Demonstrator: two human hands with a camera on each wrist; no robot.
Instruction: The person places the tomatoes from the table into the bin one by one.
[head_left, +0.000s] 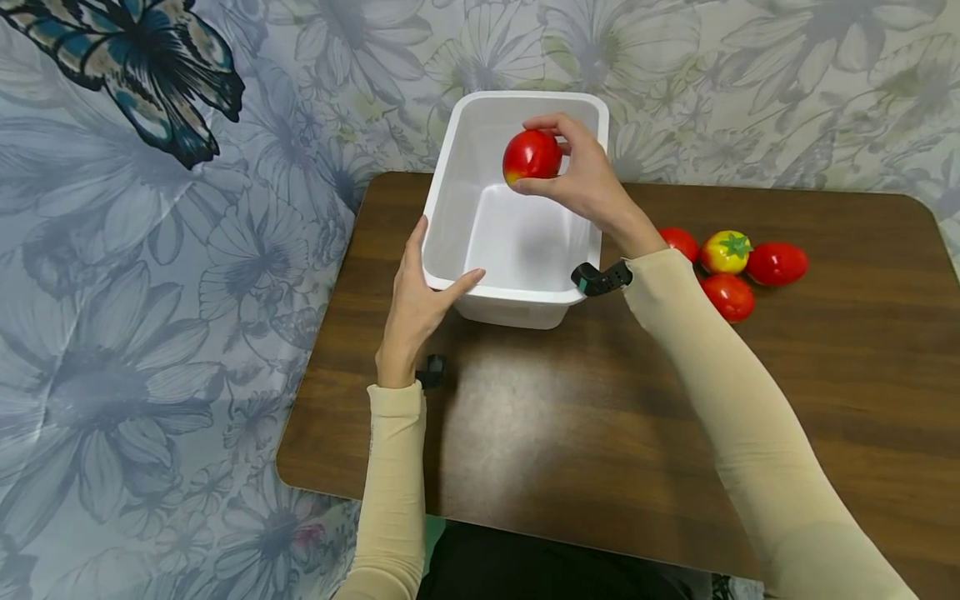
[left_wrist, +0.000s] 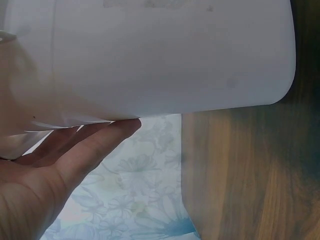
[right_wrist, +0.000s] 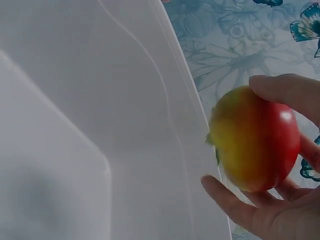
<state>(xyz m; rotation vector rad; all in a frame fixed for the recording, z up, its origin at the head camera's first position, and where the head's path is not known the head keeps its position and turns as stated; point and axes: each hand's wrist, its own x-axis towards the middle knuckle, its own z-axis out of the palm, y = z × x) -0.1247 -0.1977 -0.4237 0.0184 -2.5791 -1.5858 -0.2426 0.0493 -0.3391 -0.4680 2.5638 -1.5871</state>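
Note:
A red tomato with a yellow end point(head_left: 531, 156) is in my right hand point(head_left: 581, 171), thumb on one side and fingers on the other. In the head view it overlaps the inside of the white plastic tub point(head_left: 453, 187), toward the far end. Seen from the right wrist, the tomato's yellow end point(right_wrist: 237, 137) with a bit of green leaf faces the tub wall. My left hand point(head_left: 416, 308) holds the tub's near left corner, thumb across the front rim and fingers along the outer side. Those fingers point(left_wrist: 95, 150) lie nearly straight against the wall in the left wrist view.
Right of the tub, several tomatoes lie in a cluster on the brown wooden table point(head_left: 525, 433), among them a yellow-topped tomato with a green calyx point(head_left: 725, 252) and a long red one point(head_left: 777, 264). Floral-patterned covering point(head_left: 187, 375) surrounds the table's left and far edges.

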